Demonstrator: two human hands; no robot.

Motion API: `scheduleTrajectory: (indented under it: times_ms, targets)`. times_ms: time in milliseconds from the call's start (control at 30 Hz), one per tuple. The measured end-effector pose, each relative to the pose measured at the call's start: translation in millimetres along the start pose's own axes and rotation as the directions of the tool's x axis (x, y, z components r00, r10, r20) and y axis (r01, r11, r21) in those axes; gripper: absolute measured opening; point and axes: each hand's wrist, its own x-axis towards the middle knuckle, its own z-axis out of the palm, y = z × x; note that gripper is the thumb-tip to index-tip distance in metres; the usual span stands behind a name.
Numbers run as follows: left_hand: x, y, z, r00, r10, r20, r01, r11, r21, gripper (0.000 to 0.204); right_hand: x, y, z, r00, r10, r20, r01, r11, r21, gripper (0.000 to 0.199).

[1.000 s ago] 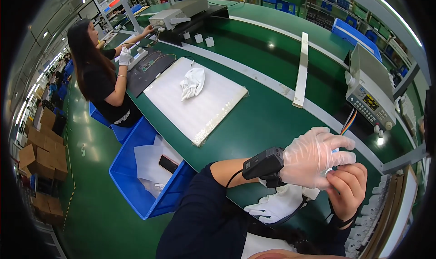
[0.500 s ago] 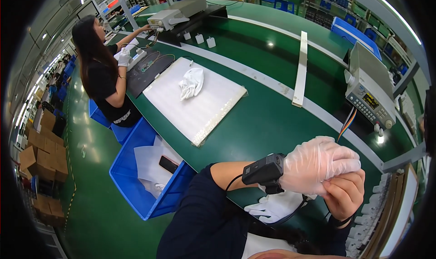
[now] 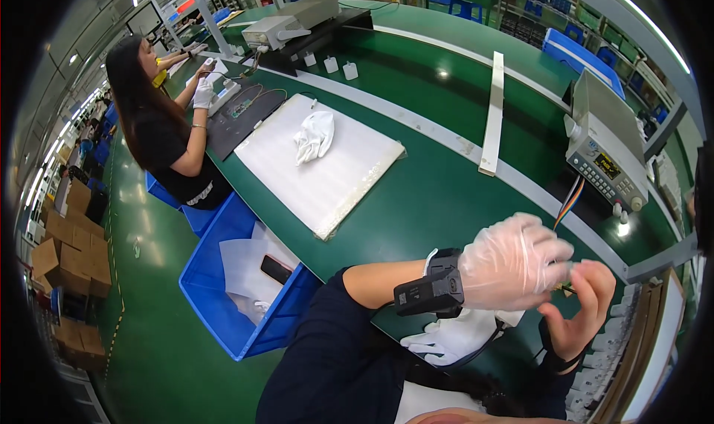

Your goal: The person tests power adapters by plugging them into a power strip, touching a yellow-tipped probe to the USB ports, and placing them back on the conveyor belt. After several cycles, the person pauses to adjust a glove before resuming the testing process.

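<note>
Yellow-lettered display (image 3: 607,166) beyond left hand (image 3: 513,265)

The curled left hand (image 3: 515,263) hangs just beside the half-spread right hand (image 3: 581,309).

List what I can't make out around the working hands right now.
Head view:
Small item between the left hand and right hand: mostly covered by fingers, so its kind is unclear.
Coloured wires: lower ends hidden behind the left hand.
White glove: partly covered by the left wrist's black device.
</note>
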Motion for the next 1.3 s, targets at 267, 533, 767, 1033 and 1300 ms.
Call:
scheduleTrajectory:
  times_ms: [267,533,767,1033,1300]
  targets:
    - [-3.0,-1.0,-0.9,0.966,0.025,0.259,0.006,0.993,-0.118,0.021,-3.9,7.6,-0.4,0.994,0.019,0.111,-0.017,1.0,-0.021,0.033]
    - [-4.9,8.2,-4.1,0.935,-0.045,0.352,0.093,0.989,-0.119,0.02,-1.9,3.7,-2.4,0.992,-0.019,0.122,0.019,1.0,-0.003,0.03]
    - [-0.4,10.1,-0.9,0.912,-0.022,0.409,0.089,0.985,-0.147,0.023,-0.2,-2.1,-6.2,0.99,-0.046,0.132,0.048,0.999,-0.013,0.033]
    - [-4.3,9.5,13.3,0.85,-0.268,0.454,0.349,0.931,-0.104,0.021,7.3,-3.9,0.5,0.938,-0.123,0.324,0.143,0.989,-0.037,0.045]
    - [-10.0,0.3,4.2,0.901,0.048,0.431,-0.002,0.994,-0.106,0.011,13.0,-1.7,-5.2,0.948,-0.011,0.317,0.022,0.999,-0.032,0.043]
